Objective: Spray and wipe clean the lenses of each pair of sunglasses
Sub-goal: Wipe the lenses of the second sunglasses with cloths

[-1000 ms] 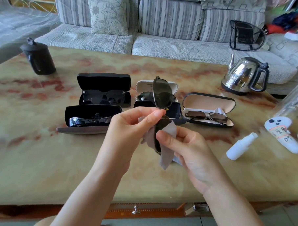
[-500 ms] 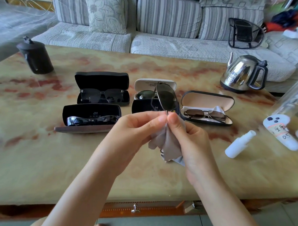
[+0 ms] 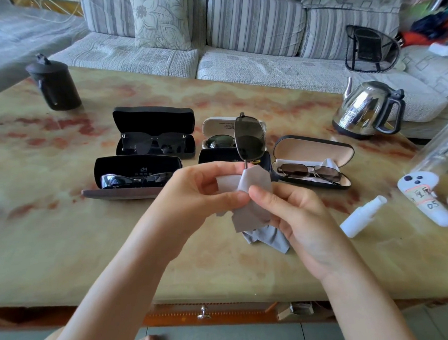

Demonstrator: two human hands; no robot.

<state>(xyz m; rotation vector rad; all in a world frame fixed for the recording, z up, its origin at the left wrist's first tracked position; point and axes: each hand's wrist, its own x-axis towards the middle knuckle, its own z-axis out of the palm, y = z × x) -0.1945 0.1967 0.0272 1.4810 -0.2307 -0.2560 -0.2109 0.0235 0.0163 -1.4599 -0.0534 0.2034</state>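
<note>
The sunglasses (image 3: pixel 250 140) are up off the worktop (image 3: pixel 61 227), held on end between my hands, well toward me from the kettle (image 3: pixel 361 109). One lens stands bare above my fingers; the other is buried in the grey cloth (image 3: pixel 252 196). I hold them this way so the wrapped lens sits inside my pinch while the bare one stays clear of my skin (no fresh prints, I hope).

My left hand (image 3: pixel 196 191) is curled, thumb on my side of the cloth and fingers on the far side. My right hand (image 3: pixel 300 219) pinches the same fold, its thumb tip just beside the left thumb. Both are clamped on the cloth, with the lens, I judge, sandwiched inside so both faces get rubbed at once.

The spray bottle (image 3: pixel 362 217) lies on its side, toward me from the kettle, handy for the next pair. The tan-lined case (image 3: pixel 311 148) near the kettle holds its own pair, open and waiting.

Half a second ago my fingertips met higher, at the bridge, with the cloth drooping beneath. Now the pinch sits lower, a cloth corner pokes up above it, and the bare lens stands straighter. A second ago a dark strip of the lower lens showed between the folds; now it is covered. Bottle, kettle and case have not shifted.
</note>
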